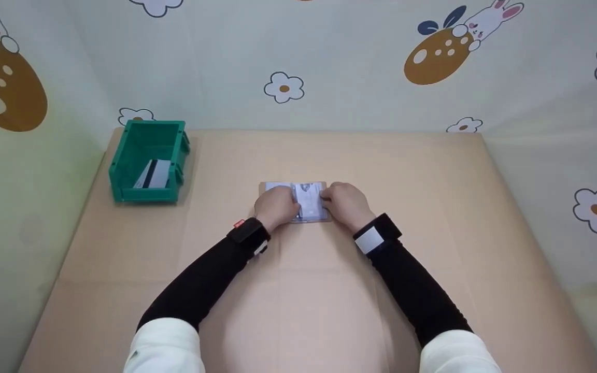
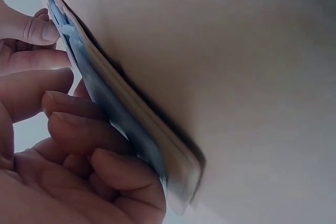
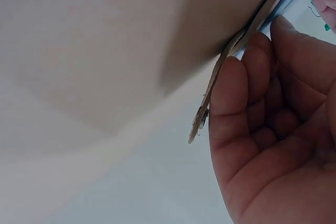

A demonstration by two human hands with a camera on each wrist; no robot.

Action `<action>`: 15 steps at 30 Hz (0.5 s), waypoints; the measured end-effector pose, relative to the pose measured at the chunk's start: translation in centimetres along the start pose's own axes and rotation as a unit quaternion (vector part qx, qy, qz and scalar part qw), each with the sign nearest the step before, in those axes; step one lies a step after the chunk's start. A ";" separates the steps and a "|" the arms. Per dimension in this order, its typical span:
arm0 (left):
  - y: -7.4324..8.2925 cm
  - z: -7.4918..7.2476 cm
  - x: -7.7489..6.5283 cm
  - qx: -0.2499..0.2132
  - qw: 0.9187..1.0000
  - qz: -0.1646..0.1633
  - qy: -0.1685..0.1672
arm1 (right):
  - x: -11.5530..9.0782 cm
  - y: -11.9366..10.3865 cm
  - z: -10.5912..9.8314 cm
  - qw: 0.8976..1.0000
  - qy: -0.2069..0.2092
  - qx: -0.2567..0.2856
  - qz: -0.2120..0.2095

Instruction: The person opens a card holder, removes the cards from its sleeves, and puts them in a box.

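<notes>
A flat card holder (image 1: 310, 204) with clear, bluish-white sleeves and a brown backing lies open on the table in the head view. My left hand (image 1: 276, 205) covers much of its left half, the thumb near the middle fold. In the left wrist view, the curled fingers (image 2: 121, 169) rest against the sleeve side. At the right edge, my right hand (image 1: 347, 203) pinches the holder, thumb on the face. The right wrist view shows its fingers (image 3: 229, 87) bent along the brown edge. What lies beneath the left palm is hidden.
A green bin (image 1: 145, 195) stands at the table's back left. Inside it lie white cards (image 1: 161, 173), one with a black stripe. The table has a tan cover (image 1: 407, 176). Patterned curtains (image 1: 350, 77) hang around the back and sides.
</notes>
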State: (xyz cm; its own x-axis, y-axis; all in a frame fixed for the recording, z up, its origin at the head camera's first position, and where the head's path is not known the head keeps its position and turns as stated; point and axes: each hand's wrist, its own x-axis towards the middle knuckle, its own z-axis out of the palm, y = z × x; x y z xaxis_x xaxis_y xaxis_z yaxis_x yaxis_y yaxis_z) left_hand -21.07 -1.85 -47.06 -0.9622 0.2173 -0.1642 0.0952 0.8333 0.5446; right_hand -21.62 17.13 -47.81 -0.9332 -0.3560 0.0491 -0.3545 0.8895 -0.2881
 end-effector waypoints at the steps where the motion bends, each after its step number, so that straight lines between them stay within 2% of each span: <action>1: 0.0 0.0 0.0 0.001 1.000 -0.001 -0.001 | 0.0 0.0 0.0 1.000 0.001 0.000 0.000; 15: 0.0 0.2 0.5 0.001 1.000 -0.010 -0.009 | 0.0 0.0 0.1 1.000 -0.004 -0.018 -0.005</action>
State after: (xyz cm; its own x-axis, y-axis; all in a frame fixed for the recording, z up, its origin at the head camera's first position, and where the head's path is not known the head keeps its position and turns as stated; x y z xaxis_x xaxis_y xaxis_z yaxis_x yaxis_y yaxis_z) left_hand -21.47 -1.64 -47.30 -0.9594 0.2088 -0.1898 0.0761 0.8390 0.5388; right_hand -21.60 17.07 -47.87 -0.9294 -0.3665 0.0437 -0.3652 0.8957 -0.2537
